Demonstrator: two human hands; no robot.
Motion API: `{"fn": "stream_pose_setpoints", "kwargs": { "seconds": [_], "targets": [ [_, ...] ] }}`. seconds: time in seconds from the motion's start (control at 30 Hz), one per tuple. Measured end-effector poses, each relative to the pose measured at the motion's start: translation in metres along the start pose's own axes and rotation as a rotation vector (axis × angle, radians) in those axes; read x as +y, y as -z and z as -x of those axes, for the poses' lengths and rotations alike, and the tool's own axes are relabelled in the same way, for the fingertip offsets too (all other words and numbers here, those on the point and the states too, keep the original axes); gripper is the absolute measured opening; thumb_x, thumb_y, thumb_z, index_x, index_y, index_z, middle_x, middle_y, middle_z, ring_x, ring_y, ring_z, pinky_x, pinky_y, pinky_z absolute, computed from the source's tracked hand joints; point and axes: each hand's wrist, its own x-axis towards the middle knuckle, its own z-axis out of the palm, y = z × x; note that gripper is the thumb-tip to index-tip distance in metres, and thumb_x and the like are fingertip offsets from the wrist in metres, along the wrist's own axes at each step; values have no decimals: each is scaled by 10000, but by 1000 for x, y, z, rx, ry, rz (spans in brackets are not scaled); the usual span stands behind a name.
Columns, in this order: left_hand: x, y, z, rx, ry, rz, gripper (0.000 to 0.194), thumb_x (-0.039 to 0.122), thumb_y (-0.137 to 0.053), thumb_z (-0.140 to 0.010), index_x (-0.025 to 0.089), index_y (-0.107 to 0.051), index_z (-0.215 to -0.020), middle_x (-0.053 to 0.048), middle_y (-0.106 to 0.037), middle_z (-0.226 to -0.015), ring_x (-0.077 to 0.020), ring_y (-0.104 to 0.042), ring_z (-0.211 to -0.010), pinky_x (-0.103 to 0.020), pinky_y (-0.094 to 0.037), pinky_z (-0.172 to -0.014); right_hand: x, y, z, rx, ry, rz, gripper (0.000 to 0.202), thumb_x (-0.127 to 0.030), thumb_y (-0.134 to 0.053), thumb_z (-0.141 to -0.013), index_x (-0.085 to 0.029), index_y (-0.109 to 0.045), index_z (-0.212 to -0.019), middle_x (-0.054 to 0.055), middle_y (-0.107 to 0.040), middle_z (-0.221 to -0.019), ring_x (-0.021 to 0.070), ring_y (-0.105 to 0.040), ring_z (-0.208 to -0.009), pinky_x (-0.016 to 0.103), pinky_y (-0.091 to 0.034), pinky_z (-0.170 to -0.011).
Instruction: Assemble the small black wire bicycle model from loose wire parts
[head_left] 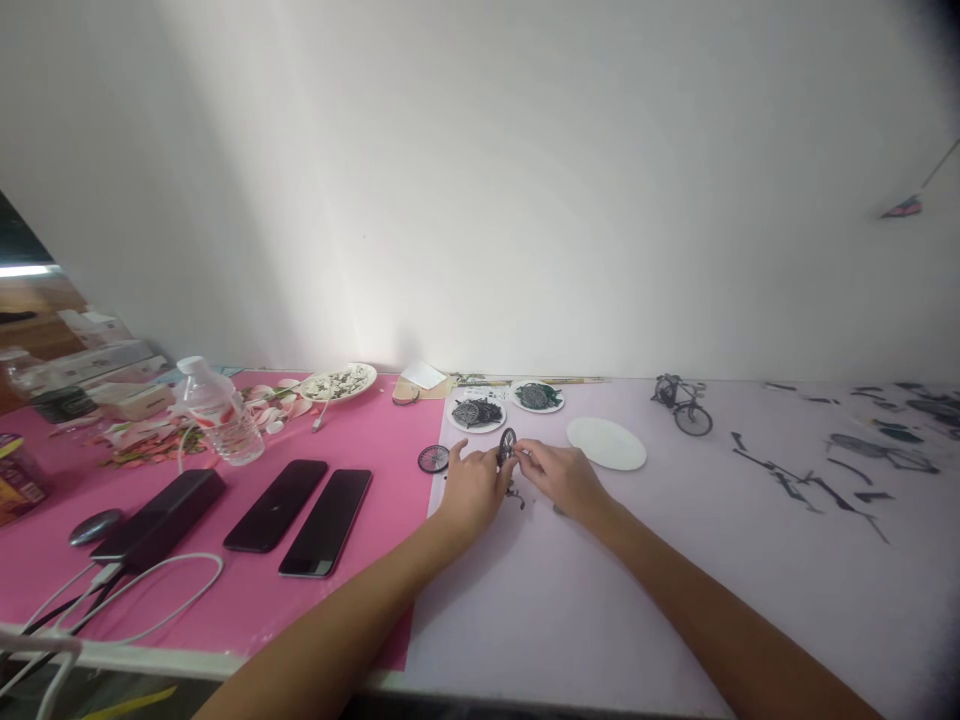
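Observation:
A small black spoked wheel (508, 443) stands upright between my two hands. My left hand (476, 490) is closed on it with thumb and fingers. My right hand (561, 477) pinches at the wheel's right side; whatever its fingertips hold is too small to make out. Another black wheel (433, 459) lies flat just left of my left hand. A small dark part (516, 494) shows beneath my hands. Behind them are a plate of dark wheels and parts (476, 427) and a second such plate (538, 408). To the right sits a bare white plate (607, 458).
A model bicycle (681, 404) stands at the back right, with loose dark parts (795, 480) further right. On the pink left side are two phones (326, 523), a black power bank (161, 520) with white cables, a water bottle (219, 412) and a plate of pale pieces (339, 383).

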Motion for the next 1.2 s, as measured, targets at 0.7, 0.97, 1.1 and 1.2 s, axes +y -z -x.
{"fn": "stream_pose_setpoints", "kwargs": {
  "seconds": [0.7,0.97,1.1,1.2],
  "targets": [
    [2,5,3,45,13,131,360,323,-339,-1058,182,-630,-898,-52,-738,-822,-204,-698,-826,-490,-337,-1118,-5,2,0,11,10,-11,180,-244,-533,-1001,-226,-711,-1019,14,-734,-694,123,-622,-531,250,-418,-553],
    [3,6,2,27,40,156,339,296,-350,-1038,184,-616,-860,-47,-727,-810,-200,-686,-813,-498,-331,-1123,-7,3,-1,15,8,-19,184,-265,-537,-1010,-221,-715,-1006,9,-711,-649,120,-606,-508,246,-407,-547],
    [1,5,1,24,30,166,337,294,-351,-1032,188,-605,-838,-35,-708,-774,-191,-674,-785,-494,-338,-1117,-9,4,-1,14,-15,-53,199,-286,-537,-1012,-210,-721,-1010,22,-726,-672,120,-621,-518,235,-419,-546],
    [0,5,1,31,27,168,347,296,-352,-1032,189,-599,-814,-27,-698,-746,-187,-670,-766,-492,-337,-1120,-10,4,-1,15,-24,-46,205,-288,-530,-1015,-214,-721,-1002,15,-710,-641,121,-613,-505,235,-410,-534]
  ]
}}
